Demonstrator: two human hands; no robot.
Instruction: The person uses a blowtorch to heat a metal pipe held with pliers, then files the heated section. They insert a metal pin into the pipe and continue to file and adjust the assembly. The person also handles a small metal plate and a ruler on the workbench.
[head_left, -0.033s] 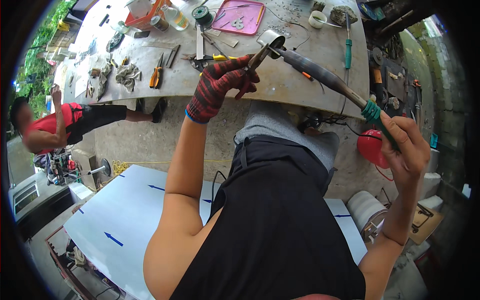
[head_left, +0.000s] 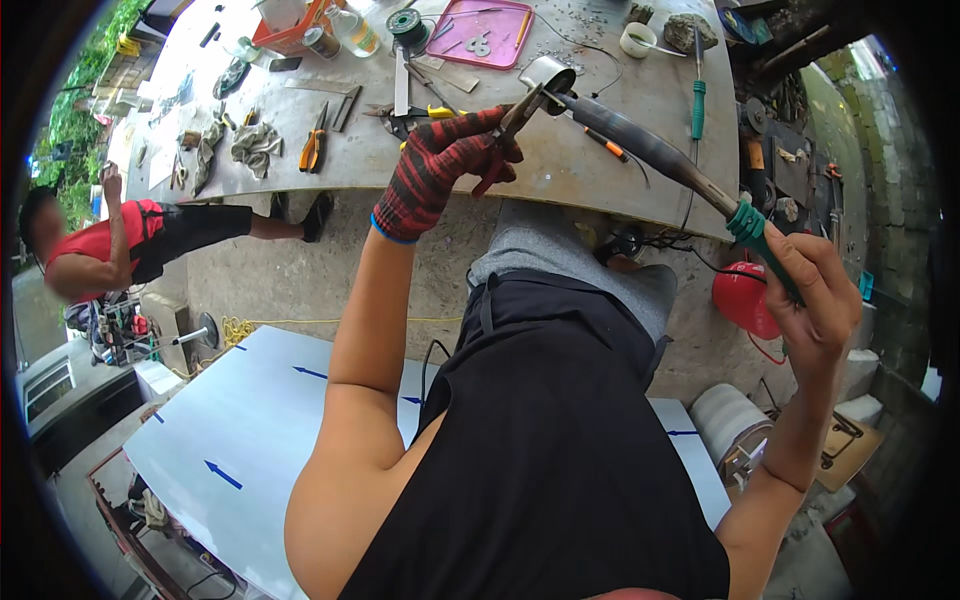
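My left hand (head_left: 440,170), in a red and black striped knit glove, is closed on a pair of pliers (head_left: 517,118). The plier jaws pinch the rim of a short, round metal ring or cup (head_left: 541,72), held up over the table. From the right, my bare right hand (head_left: 818,290) grips the green handle of a large soldering iron (head_left: 648,148). Its dark shaft slants up to the left, and its tip is at the ring's lower edge. Whether the tip touches the metal, I cannot tell.
On the metal-topped table (head_left: 370,165) lie orange-handled pliers (head_left: 314,142), a pink tray (head_left: 487,50), a wire spool (head_left: 405,28), bottles and rags. A second green-handled iron (head_left: 698,105) leans against a stone (head_left: 690,32). A person in red (head_left: 95,245) stands at the left.
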